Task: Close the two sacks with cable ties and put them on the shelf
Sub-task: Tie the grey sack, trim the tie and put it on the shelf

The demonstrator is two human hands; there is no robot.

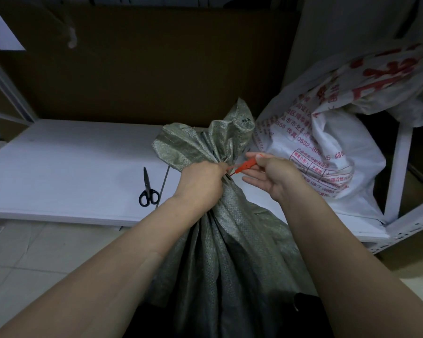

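Both hands (200, 181) cinch the grey sack (230, 240) beside the shelf (59, 172) edge.

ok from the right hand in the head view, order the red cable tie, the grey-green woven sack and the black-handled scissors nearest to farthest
1. red cable tie, pinched in the right hand
2. grey-green woven sack, its neck just left
3. black-handled scissors, far left on the white shelf board
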